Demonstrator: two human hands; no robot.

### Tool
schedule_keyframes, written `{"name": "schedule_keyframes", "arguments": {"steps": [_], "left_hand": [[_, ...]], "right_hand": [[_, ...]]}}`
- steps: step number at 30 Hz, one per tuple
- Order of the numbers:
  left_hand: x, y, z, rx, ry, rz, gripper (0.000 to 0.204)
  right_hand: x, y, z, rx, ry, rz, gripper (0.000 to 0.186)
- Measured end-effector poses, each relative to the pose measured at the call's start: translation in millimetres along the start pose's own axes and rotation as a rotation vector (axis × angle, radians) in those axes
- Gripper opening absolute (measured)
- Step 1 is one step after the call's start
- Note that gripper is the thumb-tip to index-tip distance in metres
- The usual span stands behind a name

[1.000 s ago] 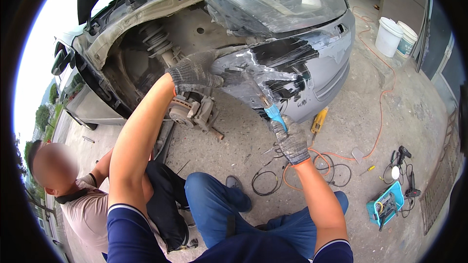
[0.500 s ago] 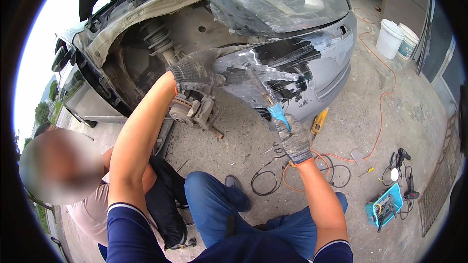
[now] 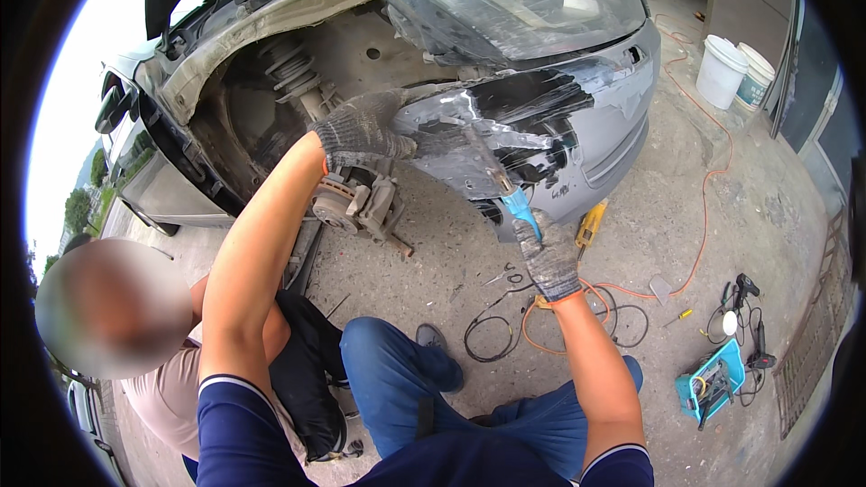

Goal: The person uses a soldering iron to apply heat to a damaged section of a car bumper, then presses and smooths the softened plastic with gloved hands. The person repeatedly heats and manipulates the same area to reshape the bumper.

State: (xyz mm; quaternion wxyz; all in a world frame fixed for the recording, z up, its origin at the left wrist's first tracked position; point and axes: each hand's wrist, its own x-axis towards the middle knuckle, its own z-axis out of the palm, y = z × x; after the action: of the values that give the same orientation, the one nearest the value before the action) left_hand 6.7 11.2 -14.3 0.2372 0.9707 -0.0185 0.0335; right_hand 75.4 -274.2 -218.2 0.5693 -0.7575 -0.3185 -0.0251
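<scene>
A grey car bumper (image 3: 609, 140) with scraped black and silvery patches hangs at the front of a car. My left hand (image 3: 365, 131), in a dark knitted glove, closes round the bumper's left end beside the open wheel arch. My right hand (image 3: 552, 257), in a grey knitted glove, grips a blue-handled welding iron (image 3: 516, 202) with a long metal barrel. Its barrel slants up and left over the damaged patch; whether the tip touches the surface I cannot tell. A dark cable seems to run down from the right hand toward the floor.
A person (image 3: 167, 379) crouches close on my left. The bare brake disc (image 3: 338, 207) sits below the wheel arch. A yellow power tool (image 3: 590, 225), coiled cables, and an orange hose (image 3: 708, 216) lie on the concrete. At right are a teal tool basket (image 3: 713, 381) and white buckets (image 3: 722, 72).
My right hand and the welding iron have shifted slightly right and down along the bumper. My left hand keeps its place at the bumper's end.
</scene>
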Motion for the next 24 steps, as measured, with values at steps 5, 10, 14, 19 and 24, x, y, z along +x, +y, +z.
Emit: {"name": "schedule_keyframes", "arguments": {"steps": [5, 10, 14, 19, 24], "left_hand": [[-0.1, 1.0, -0.7, 0.077, 0.011, 0.015, 0.061], [-0.2, 3.9, -0.9, 0.050, 0.009, 0.009, 0.061], [-0.8, 5.1, 0.0, 0.000, 0.038, 0.122, 0.060], [0.8, -4.5, -0.6, 0.111, 0.037, 0.105, 0.059], [1.0, 7.4, -1.4, 0.066, -0.017, -0.035, 0.062]], "right_hand": [[-0.8, -1.8, -1.7, 0.009, -0.005, 0.009, 0.031], [0.3, 0.5, -3.0, -0.001, -0.013, -0.007, 0.031], [-0.7, 1.8, -2.8, -0.009, -0.006, 0.001, 0.032], [-1.1, 2.5, -3.2, 0.005, -0.002, -0.020, 0.032], [-4.5, 20.1, 0.4, -0.034, 0.054, -0.034, 0.030]]}}
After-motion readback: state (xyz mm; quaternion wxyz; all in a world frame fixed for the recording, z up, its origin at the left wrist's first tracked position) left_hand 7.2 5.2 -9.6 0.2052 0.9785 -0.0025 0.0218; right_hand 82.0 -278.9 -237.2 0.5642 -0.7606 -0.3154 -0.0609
